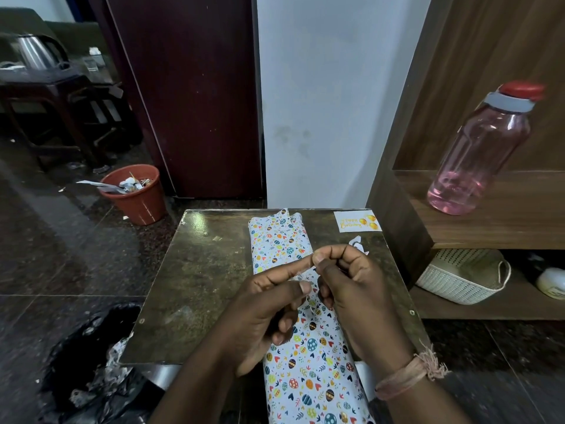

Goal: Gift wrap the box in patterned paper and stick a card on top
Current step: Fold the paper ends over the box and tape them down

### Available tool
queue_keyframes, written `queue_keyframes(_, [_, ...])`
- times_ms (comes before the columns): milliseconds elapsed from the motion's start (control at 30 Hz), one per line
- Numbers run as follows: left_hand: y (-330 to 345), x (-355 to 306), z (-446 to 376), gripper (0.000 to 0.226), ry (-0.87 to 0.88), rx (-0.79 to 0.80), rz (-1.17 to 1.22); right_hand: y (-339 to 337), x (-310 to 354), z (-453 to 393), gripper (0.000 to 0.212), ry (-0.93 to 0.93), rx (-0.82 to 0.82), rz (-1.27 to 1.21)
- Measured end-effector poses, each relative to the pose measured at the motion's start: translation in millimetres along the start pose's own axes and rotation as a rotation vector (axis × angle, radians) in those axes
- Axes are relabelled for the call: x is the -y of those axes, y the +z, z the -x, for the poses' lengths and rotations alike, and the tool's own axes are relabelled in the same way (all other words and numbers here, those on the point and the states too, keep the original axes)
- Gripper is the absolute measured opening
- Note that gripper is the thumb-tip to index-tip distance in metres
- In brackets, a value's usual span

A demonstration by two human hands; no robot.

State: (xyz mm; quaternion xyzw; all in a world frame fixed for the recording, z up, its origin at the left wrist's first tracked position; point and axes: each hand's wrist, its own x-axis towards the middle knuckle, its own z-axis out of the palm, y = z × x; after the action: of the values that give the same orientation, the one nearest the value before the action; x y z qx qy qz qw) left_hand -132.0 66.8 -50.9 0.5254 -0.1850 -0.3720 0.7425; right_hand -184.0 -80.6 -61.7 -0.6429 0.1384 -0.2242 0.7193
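A long box wrapped in white paper with coloured egg and heart prints lies lengthwise on the small brown table, its near end overhanging the front edge. Above its middle, my left hand and my right hand are held close together. Between their fingertips they pinch a small clear strip, apparently tape. A white "Happy Birthday" card with gold balloons lies flat at the table's far right corner. Small white scraps lie just in front of it.
A wooden shelf unit stands to the right with a pink water bottle on it and a white basket below. An orange waste bin stands on the floor at the far left. A black bag with paper scraps lies at the near left.
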Motion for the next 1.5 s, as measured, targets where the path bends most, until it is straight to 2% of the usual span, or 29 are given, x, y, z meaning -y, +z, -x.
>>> queue_keyframes(200, [-3, 0, 1, 0.047, -0.011, 0.026, 0.026, -1, -3, -1, 0.01, -0.07, -0.069, 0.065])
queue_keyframes(300, [-4, -1, 2, 0.048, -0.016, 0.061, 0.076, -12, -1, -7, 0.016, -0.043, -0.131, 0.048])
queue_keyframes(400, [-4, -1, -1, 0.046, -0.023, 0.061, 0.124, -32, 5, -13, 0.011, 0.024, -0.157, 0.163])
queue_keyframes(467, [-5, 1, -2, 0.045, -0.037, 0.039, 0.112, -50, 10, -15, 0.007, 0.109, -0.146, 0.322])
queue_keyframes(633, [-8, 6, -6, 0.043, -0.073, -0.023, 0.144, -82, 5, -15, 0.015, 0.362, -0.111, 0.994])
queue_keyframes(800, [-14, 8, -9, 0.046, -0.096, -0.056, 0.225, -66, 2, -10, 0.027, 0.489, -0.066, 1.167])
queue_keyframes(967, [-19, 7, -9, 0.055, -0.108, -0.026, 0.292, -52, -6, -8, 0.019, 0.455, -0.075, 1.259])
queue_keyframes(1067, [-21, 8, -10, 0.059, -0.108, -0.017, 0.283, -51, -8, -6, 0.02, 0.404, -0.081, 1.243])
queue_keyframes(1167, [-22, 9, -11, 0.061, -0.116, -0.016, 0.291, -47, -8, -6, 0.031, 0.352, -0.081, 1.22])
queue_keyframes(1267, [-24, 9, -12, 0.062, -0.123, -0.02, 0.305, -40, 1, -4, 0.034, 0.315, -0.053, 1.075])
queue_keyframes(1367, [-26, 8, -12, 0.053, -0.121, -0.024, 0.32, -36, 17, -3, 0.027, 0.309, 0.0, 0.756])
queue_keyframes(1500, [-29, 6, -11, 0.06, -0.12, 0.001, 0.392, -35, 33, -5, 0.017, 0.446, 0.126, 0.066])
